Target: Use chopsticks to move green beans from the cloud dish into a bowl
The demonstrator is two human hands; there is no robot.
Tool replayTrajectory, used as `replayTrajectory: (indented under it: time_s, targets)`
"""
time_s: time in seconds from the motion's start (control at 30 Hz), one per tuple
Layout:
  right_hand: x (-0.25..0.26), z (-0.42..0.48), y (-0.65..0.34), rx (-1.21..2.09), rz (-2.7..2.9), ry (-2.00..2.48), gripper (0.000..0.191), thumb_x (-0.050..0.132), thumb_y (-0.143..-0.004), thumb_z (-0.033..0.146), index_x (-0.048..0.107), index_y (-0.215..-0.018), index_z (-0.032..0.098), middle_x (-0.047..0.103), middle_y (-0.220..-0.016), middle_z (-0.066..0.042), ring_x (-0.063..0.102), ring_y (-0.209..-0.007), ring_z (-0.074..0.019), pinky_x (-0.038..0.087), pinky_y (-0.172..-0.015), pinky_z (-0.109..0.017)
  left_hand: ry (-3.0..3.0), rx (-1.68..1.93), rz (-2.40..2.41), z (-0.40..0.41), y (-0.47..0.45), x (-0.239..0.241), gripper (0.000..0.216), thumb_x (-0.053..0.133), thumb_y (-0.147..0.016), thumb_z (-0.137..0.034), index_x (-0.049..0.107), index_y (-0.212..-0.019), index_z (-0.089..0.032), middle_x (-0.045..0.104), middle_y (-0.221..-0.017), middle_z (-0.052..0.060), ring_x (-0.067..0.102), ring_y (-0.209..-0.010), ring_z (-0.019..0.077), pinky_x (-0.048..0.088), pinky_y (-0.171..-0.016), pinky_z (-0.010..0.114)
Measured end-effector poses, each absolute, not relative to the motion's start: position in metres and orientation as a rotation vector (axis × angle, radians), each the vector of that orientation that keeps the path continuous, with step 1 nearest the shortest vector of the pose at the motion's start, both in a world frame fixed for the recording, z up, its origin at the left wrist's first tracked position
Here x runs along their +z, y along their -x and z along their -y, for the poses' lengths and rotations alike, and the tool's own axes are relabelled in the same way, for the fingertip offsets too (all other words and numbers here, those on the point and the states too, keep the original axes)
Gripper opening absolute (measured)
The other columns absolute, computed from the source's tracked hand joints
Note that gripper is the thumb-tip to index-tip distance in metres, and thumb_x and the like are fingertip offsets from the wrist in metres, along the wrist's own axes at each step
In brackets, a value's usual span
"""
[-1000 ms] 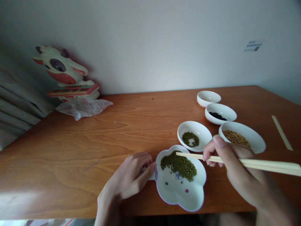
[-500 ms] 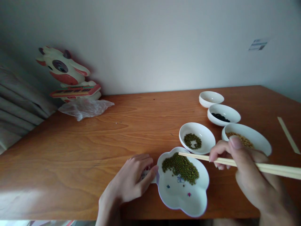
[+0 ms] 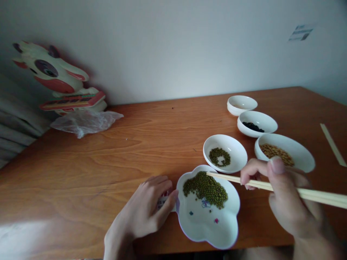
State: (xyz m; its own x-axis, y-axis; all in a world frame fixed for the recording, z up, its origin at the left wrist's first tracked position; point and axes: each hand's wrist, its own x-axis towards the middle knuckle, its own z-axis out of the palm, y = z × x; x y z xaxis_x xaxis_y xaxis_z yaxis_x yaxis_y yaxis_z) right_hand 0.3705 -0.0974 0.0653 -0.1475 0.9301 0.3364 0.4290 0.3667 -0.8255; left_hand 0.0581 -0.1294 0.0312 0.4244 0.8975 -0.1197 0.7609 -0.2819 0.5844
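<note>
My left hand [image 3: 152, 204] is closed round the short handle of a white flower-shaped dish [image 3: 225, 231] near the table's front edge. Green mung beans [image 3: 208, 189] lie heaped toward the dish's far side, with a few loose ones on its printed bottom. Between the thumb and fingers of my right hand [image 3: 282, 191] is a pair of wooden chopsticks [image 3: 260, 184]. Their tips rest at the far edge of the bean heap; whether they pinch a bean is too small to tell. Just beyond the dish, a white bowl [image 3: 238, 153] holds a small ring of mung beans.
Right of that bowl stands a bowl of tan grains [image 3: 300, 155]; behind it are a bowl with black beans [image 3: 267, 124] and another white bowl [image 3: 241, 103]. A wooden stick [image 3: 333, 144] lies far right. A plastic bag [image 3: 88, 121] and cow keyboard toy [image 3: 61, 79] sit back left.
My view has shifted slightly, so everything sits a little higher or further left. The chopstick tips stay at the far side of the bean heap, and both hands keep their hold.
</note>
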Motion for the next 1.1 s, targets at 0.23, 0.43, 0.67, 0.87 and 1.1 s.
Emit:
replayTrajectory:
  time_s: [0.23,0.43,0.67,0.87,1.1]
  targets:
    - [0.065,0.098,-0.361,0.633,1.742,1.239,0.068,0.026,-0.113,0.054,0.072,-0.072,0.026,0.067,-0.063,-0.001,0.064,-0.06,-0.0167,0.046,-0.057,-0.03,-2.122,0.335,-1.39,0.129,-0.06,0.034,0.036,0.043,-0.109,-0.04,0.052,-0.081,-0.02,0.062,-0.087,0.004,0.053,-0.08,0.0192,0.039,-0.076,0.036]
    - [0.067,0.102,-0.354,0.657,1.747,1.273,0.055,0.041,-0.11,0.053,0.075,-0.074,0.03,0.07,-0.062,0.0,0.067,-0.058,-0.0178,0.048,-0.053,-0.029,-2.138,0.342,-1.405,0.128,-0.06,0.036,0.035,0.044,-0.109,-0.039,0.055,-0.082,-0.02,0.062,-0.086,0.003,0.054,-0.078,0.0188,0.041,-0.075,0.035]
    - [0.06,0.1,-0.363,0.748,1.683,1.261,0.059,0.037,-0.11,0.054,0.076,-0.075,0.029,0.071,-0.065,-0.002,0.066,-0.06,-0.0191,0.049,-0.054,-0.03,-2.144,0.354,-1.409,0.128,-0.06,0.034,0.036,0.044,-0.109,-0.04,0.053,-0.081,-0.02,0.061,-0.085,0.004,0.053,-0.078,0.0186,0.041,-0.074,0.035]
    - [0.055,0.103,-0.369,0.769,1.652,1.293,0.07,0.027,-0.109,0.063,0.075,-0.071,0.028,0.068,-0.062,-0.003,0.065,-0.061,-0.0204,0.048,-0.057,-0.033,-2.126,0.358,-1.399,0.129,-0.059,0.032,0.034,0.045,-0.108,-0.04,0.053,-0.082,-0.02,0.061,-0.086,0.003,0.052,-0.078,0.0188,0.039,-0.073,0.035]
    - [0.043,0.103,-0.379,0.918,1.681,1.279,0.087,0.007,-0.104,0.075,0.07,-0.071,0.026,0.066,-0.067,-0.003,0.062,-0.064,-0.0219,0.047,-0.061,-0.035,-2.111,0.356,-1.39,0.128,-0.059,0.032,0.036,0.044,-0.109,-0.041,0.052,-0.081,-0.02,0.061,-0.085,0.003,0.052,-0.078,0.0184,0.039,-0.074,0.035]
